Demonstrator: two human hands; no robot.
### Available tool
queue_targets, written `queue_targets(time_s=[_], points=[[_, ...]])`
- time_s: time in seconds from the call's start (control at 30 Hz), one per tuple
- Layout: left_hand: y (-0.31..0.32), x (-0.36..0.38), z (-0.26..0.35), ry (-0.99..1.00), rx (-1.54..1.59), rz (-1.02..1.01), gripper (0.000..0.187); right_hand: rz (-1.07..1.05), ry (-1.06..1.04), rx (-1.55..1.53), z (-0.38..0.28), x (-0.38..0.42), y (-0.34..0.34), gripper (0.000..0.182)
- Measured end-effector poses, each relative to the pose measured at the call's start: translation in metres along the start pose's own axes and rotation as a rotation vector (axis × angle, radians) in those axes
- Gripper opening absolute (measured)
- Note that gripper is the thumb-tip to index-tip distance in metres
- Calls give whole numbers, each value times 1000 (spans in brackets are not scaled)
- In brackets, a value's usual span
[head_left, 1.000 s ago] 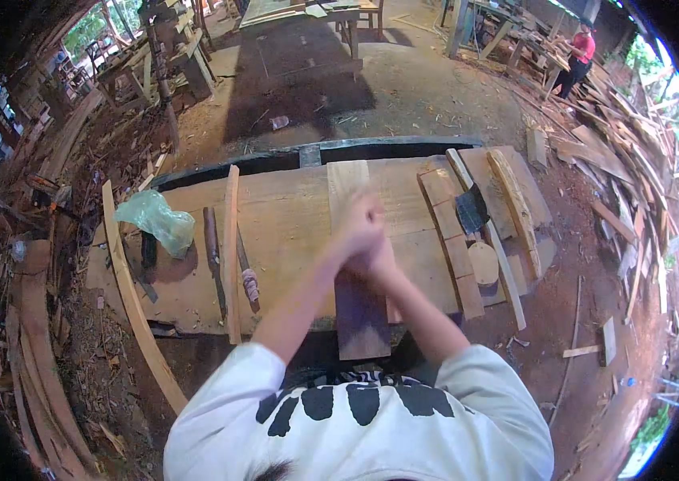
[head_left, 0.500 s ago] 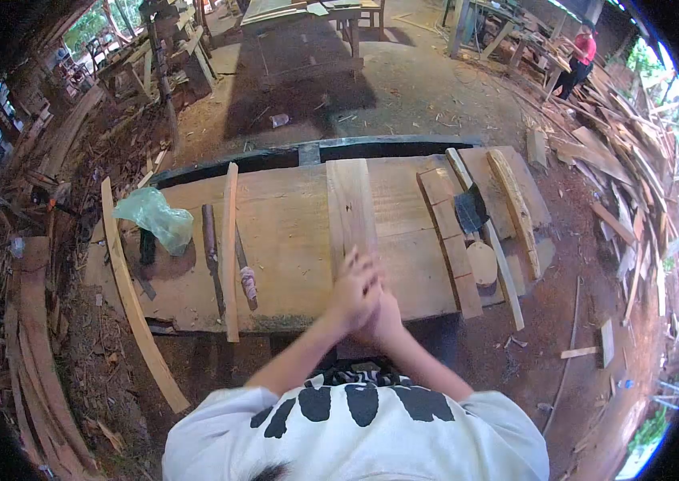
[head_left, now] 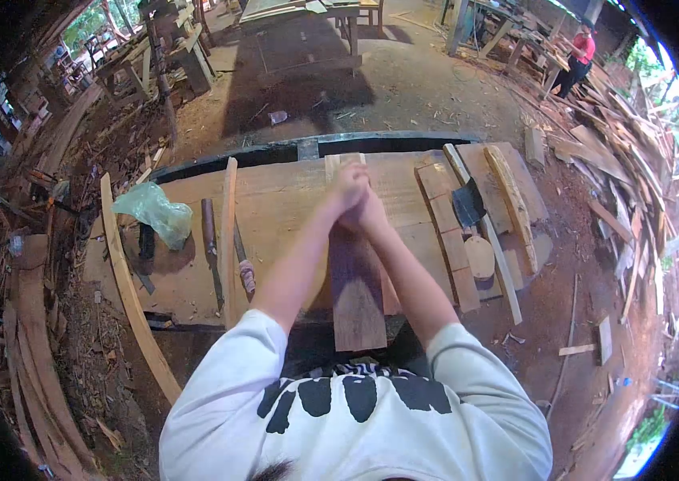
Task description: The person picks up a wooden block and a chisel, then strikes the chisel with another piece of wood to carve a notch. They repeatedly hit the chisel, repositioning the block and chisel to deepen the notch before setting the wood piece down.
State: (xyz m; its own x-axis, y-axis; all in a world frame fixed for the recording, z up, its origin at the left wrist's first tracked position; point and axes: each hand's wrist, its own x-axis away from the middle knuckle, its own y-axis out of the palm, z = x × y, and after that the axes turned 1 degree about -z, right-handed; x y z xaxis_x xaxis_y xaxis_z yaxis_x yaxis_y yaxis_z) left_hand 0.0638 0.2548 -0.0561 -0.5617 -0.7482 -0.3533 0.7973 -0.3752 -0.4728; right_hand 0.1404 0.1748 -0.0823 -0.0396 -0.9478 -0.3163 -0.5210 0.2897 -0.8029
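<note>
My left hand (head_left: 350, 181) and my right hand (head_left: 365, 210) are pressed together over the far part of a long wooden board (head_left: 358, 297), which lies lengthwise toward me on the workbench (head_left: 291, 192). Both hands look closed, their fingers wrapped round something I cannot make out. The board's near end sticks out past the bench's front edge. To the left lie a thin light strip (head_left: 229, 240), a dark rod (head_left: 209, 228) and a tool with a wrapped handle (head_left: 246, 275). Right of my hands are a notched wooden piece (head_left: 445, 232) and a round wooden disc (head_left: 480, 256).
A green plastic bag (head_left: 155, 212) and a curved strip (head_left: 127, 280) lie at the bench's left. A dark blade-like piece (head_left: 468, 204) and a rough-edged strip (head_left: 513, 200) are on the right. A person (head_left: 578, 60) stands far right near piled scrap wood (head_left: 624, 168).
Both hands have moved away from my body, along the board toward the far edge, and my arms are stretched out. More of the board's near part now shows.
</note>
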Motion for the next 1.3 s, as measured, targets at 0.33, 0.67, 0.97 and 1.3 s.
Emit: queue_targets(time_s=[0.33, 0.67, 0.97, 1.3], points=[[9, 140, 93, -51, 20, 56, 24, -199, 128, -175, -82, 129, -62, 66], [0, 216, 157, -95, -82, -113, 19, -256, -56, 94, -113, 214, -70, 56], [-6, -37, -34, 298, -66, 0, 16, -77, -86, 158, 10, -47, 10, 76], [7, 200, 135, -28, 27, -41, 13, -109, 210, -431, -92, 223, -23, 59]])
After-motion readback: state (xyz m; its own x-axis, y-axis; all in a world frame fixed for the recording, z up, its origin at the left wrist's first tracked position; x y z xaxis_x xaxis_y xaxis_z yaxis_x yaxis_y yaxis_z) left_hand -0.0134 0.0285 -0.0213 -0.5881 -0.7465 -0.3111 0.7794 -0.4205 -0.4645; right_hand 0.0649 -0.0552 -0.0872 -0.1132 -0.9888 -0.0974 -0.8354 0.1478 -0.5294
